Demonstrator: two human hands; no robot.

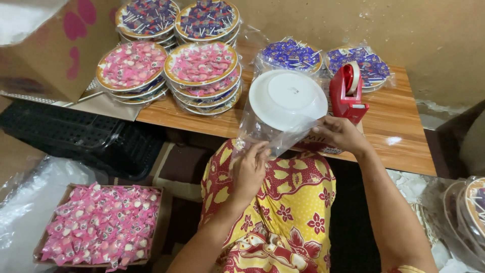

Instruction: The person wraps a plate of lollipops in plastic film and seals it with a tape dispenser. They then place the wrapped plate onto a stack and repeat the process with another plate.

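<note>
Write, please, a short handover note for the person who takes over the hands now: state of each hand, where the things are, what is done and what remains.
Left hand: pinches the lower edge of the clear plastic bag.
Right hand: grips the bag's other side, beside the red tape dispenser.
White plate: upside down inside the bag, resting on the wooden table; the bag is not yet closed.
Done: stacks of wrapped plates with pink candies and blue candies stand at the back of the table.
Left: this bag is untaped. A tray of loose pink candies sits on the floor to the left.
</note>
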